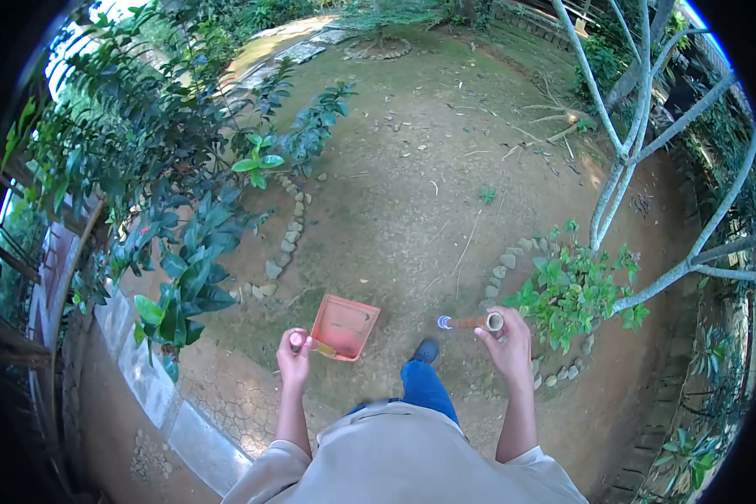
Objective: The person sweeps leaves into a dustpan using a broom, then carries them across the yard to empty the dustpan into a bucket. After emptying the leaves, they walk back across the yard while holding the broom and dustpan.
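Observation:
My left hand (294,351) is closed around the handle of an orange-red dustpan (346,326). A yellowish length of that handle shows between my fingers and the pan, which hangs open side up over the dirt. My right hand (507,343) grips a brown stick (469,322) near its pale, hollow round end, which faces up toward me. The stick points left and ends in a purple-and-white piece. What kind of tool it is I cannot tell. One dark shoe (426,350) shows below, between the two things.
Bare, mossy ground (395,210) with scattered dry leaves stretches ahead. A leafy bush (185,252) leans in from the left beside a curved row of stones (290,235). At right, stones ring a low green plant (571,290) and a pale-branched tree (617,185). Concrete slabs (202,441) run along the lower left.

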### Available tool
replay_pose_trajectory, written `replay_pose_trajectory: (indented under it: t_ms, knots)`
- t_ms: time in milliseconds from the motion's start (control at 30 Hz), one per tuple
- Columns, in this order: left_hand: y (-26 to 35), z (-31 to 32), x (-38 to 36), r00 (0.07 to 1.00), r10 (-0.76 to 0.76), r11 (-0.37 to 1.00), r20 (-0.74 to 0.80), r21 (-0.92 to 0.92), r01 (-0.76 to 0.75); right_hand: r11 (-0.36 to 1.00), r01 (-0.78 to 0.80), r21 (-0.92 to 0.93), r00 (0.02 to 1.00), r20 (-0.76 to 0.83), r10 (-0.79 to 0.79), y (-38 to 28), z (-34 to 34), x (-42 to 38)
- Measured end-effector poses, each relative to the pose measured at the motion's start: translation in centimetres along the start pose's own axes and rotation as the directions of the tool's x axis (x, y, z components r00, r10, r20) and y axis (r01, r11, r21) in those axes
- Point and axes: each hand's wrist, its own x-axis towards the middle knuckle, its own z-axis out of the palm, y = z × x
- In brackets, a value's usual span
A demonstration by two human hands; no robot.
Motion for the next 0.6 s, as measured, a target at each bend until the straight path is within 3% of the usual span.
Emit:
replay_pose_trajectory:
  t_ms: [133, 267, 500, 600]
  knots:
    - [3.1, 5.0, 4.2, 1.0, -0.024, 1.0, -0.021, 0.007, 0.024, 0.992, -0.101, 0.075, 0.986, 0.144, 0.089, 3.4, -0.4, 7.3]
    - [6.8, 9.1, 7.8, 0.998, -0.005, 0.998, -0.058, 0.057, 0.008, 0.867, -0.24, 0.437, 0.957, 0.259, 0.134, 6.4, -0.2, 13.6]
    - [9.2, 15.2, 12.4, 0.989, -0.034, 0.999, -0.142, 0.007, 0.036, 0.798, -0.275, 0.537, 0.941, 0.322, 0.108, 8.6, 0.1, 22.8]
    - [9.5, 17.7, 15.0, 0.986, -0.046, 0.999, -0.16, -0.012, 0.044, 0.893, -0.143, 0.426, 0.963, 0.266, 0.027, 10.6, 0.6, 26.5]
